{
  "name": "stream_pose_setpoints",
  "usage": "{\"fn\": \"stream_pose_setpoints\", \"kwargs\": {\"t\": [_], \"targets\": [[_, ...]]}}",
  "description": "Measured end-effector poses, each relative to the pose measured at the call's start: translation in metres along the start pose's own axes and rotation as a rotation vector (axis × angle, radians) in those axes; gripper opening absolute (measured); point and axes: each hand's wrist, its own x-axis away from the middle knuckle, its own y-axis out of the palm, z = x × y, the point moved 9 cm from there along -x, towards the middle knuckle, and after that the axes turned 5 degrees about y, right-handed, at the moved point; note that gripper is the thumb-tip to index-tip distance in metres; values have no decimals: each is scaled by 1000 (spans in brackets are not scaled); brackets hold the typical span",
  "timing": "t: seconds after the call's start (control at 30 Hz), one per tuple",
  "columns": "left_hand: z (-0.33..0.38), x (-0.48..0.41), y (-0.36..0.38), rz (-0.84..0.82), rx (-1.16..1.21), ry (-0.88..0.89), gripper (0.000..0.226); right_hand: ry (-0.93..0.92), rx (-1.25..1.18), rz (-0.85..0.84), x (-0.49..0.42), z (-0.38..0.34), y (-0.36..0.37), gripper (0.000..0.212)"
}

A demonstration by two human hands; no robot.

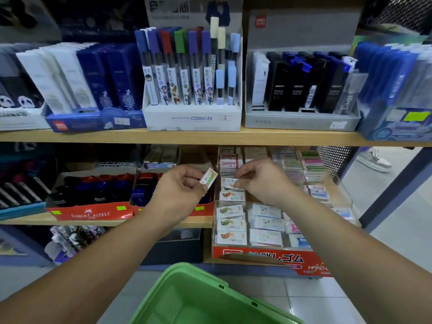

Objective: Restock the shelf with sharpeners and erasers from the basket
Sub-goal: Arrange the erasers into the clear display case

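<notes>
My left hand (181, 185) pinches a small white eraser with a green and orange label (208, 178), held up just left of the eraser display. My right hand (261, 180) hovers over the display's left column, its fingertips pinching another white eraser (230, 182) at the row's far end. The eraser display box (261, 256) is red-fronted with clear dividers and holds several rows of wrapped erasers. A green plastic basket (203, 298) sits low in front of me; its visible part shows nothing inside.
Red Faber-Castell trays (90, 212) of dark sharpeners stand left of the display on the same wooden shelf. The shelf above carries boxes of pencil leads and pens (191, 90). Tiled floor and a shelf post (395, 190) lie to the right.
</notes>
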Motion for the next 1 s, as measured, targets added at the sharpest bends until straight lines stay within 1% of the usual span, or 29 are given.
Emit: {"fn": "stream_pose_setpoints", "kwargs": {"t": [0.07, 0.13, 0.23, 0.33, 0.4, 0.43, 0.47, 0.53, 0.6, 0.63, 0.73, 0.83, 0.87, 0.93, 0.97, 1.0], "targets": [[-4, 0, -1, -18, 14, -1, 14, -11, 108, -6, -6, -3, 10, 20], [-6, 0, 0, -43, 31, -3, 14, -22, 153, -23, -10, -4, 13, 20], [-4, 1, 4, -71, 77, -2, 18, -94, 249, -80, -9, -6, 14, 20], [0, 4, 9, -88, 88, -2, 21, -168, 254, -99, 2, -4, 11, 24], [3, 5, 12, -90, 87, -7, 20, -139, 155, -69, 9, 2, -3, 36], [4, 5, 12, -87, 82, -13, 20, -96, 66, -34, 12, 6, -15, 41], [3, 6, 13, -81, 76, -20, 20, -49, -33, 4, 16, 9, -28, 42], [3, 7, 16, -68, 67, -31, 21, 11, -203, 83, 20, 17, -51, 32], [5, 8, 20, -77, 84, -33, 22, 21, -295, 93, 25, 18, -62, 22], [7, 9, 24, -97, 113, -34, 22, 12, -313, 69, 28, 16, -63, 21], [21, 15, 43, -204, 214, -24, 23, 2, -342, -71, 34, 14, -55, 30], [39, 19, 61, -250, 323, 7, 22, 16, -461, -163, 39, 12, -61, 21], [45, 22, 67, -260, 354, 5, 21, 10, -504, -193, 42, 12, -66, 24], [55, 26, 79, -273, 409, 11, 19, -11, -562, -275, 49, 13, -74, 36], [61, 27, 84, -285, 409, 25, 17, -21, -576, -292, 53, 15, -78, 37], [65, 26, 87, -291, 341, 64, 14, -23, -575, -277, 55, 20, -84, 34]]}}
